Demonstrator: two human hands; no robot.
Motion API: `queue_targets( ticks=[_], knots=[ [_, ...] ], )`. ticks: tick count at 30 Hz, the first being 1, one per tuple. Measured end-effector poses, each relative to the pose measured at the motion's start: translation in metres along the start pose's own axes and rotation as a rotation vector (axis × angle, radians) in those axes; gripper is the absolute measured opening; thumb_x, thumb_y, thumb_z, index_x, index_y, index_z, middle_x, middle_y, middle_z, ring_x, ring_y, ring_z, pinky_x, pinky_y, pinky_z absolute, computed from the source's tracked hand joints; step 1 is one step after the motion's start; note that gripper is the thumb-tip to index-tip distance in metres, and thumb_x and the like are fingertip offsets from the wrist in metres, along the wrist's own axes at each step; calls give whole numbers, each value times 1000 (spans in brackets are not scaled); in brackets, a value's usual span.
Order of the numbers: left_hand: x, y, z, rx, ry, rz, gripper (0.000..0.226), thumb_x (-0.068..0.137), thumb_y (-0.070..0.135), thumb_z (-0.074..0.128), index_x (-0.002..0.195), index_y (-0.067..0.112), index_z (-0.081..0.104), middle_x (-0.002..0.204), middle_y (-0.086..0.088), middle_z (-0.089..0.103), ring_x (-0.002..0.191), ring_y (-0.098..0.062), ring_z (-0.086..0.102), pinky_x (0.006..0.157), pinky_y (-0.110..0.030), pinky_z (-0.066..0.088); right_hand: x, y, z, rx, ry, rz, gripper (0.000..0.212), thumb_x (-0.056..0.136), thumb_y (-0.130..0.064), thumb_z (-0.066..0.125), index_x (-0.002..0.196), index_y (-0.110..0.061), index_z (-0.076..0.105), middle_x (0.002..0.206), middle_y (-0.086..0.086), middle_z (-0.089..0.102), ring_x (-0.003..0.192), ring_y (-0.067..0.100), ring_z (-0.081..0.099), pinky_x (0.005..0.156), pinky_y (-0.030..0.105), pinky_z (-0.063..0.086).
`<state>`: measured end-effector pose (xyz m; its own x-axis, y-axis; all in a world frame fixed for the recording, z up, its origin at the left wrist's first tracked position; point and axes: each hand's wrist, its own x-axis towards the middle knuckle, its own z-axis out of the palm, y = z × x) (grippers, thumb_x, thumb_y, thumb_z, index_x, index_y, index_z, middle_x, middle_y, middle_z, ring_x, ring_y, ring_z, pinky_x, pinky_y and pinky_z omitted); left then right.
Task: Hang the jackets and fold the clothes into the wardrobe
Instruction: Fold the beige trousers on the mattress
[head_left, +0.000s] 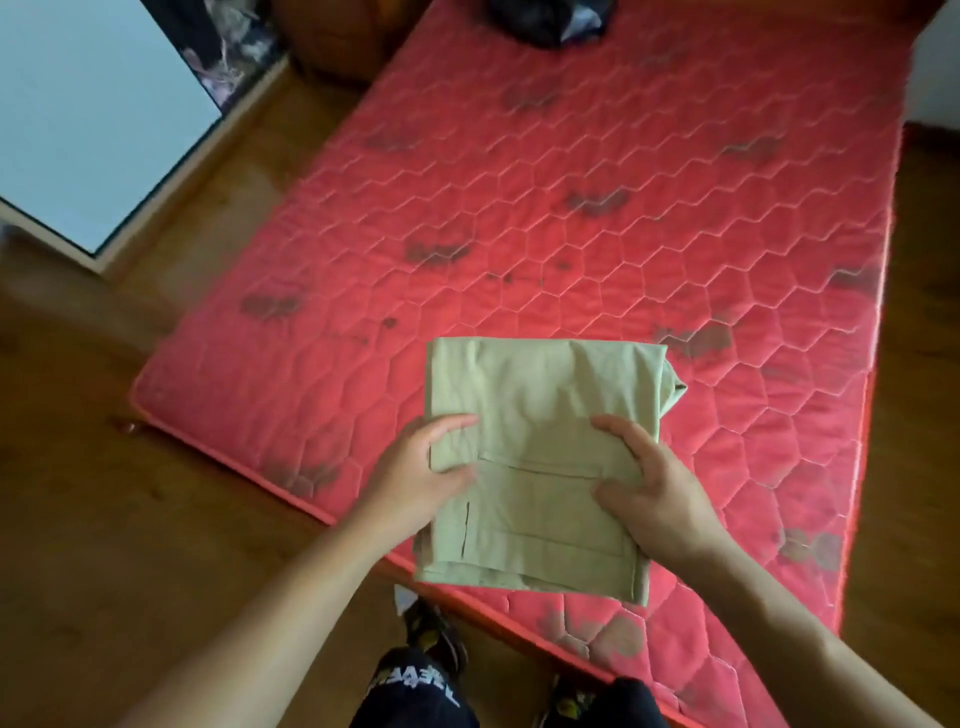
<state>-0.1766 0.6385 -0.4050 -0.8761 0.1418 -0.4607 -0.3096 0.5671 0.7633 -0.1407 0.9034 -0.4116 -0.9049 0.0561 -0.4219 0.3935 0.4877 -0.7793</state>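
The left hand (434, 470) grips the left edge of a folded pale green garment (535, 395), with its thumb on the top face. The right hand (657, 491) holds the right edge the same way, its fingers (615, 427) curled down onto the cloth. Both hands are closed on the garment and neither is free. We cannot tell whether the bundle is lifted or resting. Its far half lies over the mattress (597, 197) and its near edge hangs past the mattress border, above the floor (119, 467).

The garment is a neat rectangle with its seams and hem squared, so we judge the folding of this piece to be done. What remains for it is the carry to the wardrobe (88, 119), which stands well apart at the upper left. A white panel of it faces us, and dark patterned fabric (226, 62) shows just past that panel. We cannot tell whether that fabric is hung.

At the far end of the mattress lies a dark heap (545, 21), crumpled and cut off by the frame edge. We take it as clothing still to be folded or hung. The rest of the mattress shows only its stained red quilting. We would put the task somewhere in the middle, or perhaps later, since no shelf or rail is in view.
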Motion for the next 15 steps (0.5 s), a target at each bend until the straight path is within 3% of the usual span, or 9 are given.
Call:
queue_targets(
  ticks=[3,6,8,11,15],
  knots=[
    [-60,11,-40,34,120,-1,52,91,26,70,134,52,54,132,25,53,73,5,52,83,-27,55,-21,-53,4,-71,-77,-111,67,80,-13,70,135,-48,52,119,-16,52,102,6,57,86,32,51],
    [-115,6,-84,-17,230,-4,55,90,29,70,134,57,51,134,30,49,100,-1,61,85,-18,50,-40,-109,19,-120,-172,-205,69,80,-14,71,138,-46,52,123,-16,50,107,7,56,88,32,51],
    [-150,-4,-110,-24,301,-15,57,89,32,71,137,53,50,140,27,46,123,6,49,90,-10,40,-53,-144,33,-168,-232,-262,71,79,-14,72,141,-42,52,125,-15,49,110,9,55,86,27,49],
    [-197,-19,-148,-30,399,-17,59,88,34,74,141,45,51,141,24,46,126,10,43,93,-6,35,-70,-196,64,-258,-295,-360,72,79,-15,73,142,-43,51,127,-16,49,111,11,55,84,25,45],
    [-256,-54,-207,-32,446,-61,63,88,42,73,145,44,46,139,24,42,127,5,41,104,-22,35,-90,-262,126,-352,-368,-449,71,80,-16,74,142,-43,51,129,-13,48,111,12,53,86,26,45]
  ],
)
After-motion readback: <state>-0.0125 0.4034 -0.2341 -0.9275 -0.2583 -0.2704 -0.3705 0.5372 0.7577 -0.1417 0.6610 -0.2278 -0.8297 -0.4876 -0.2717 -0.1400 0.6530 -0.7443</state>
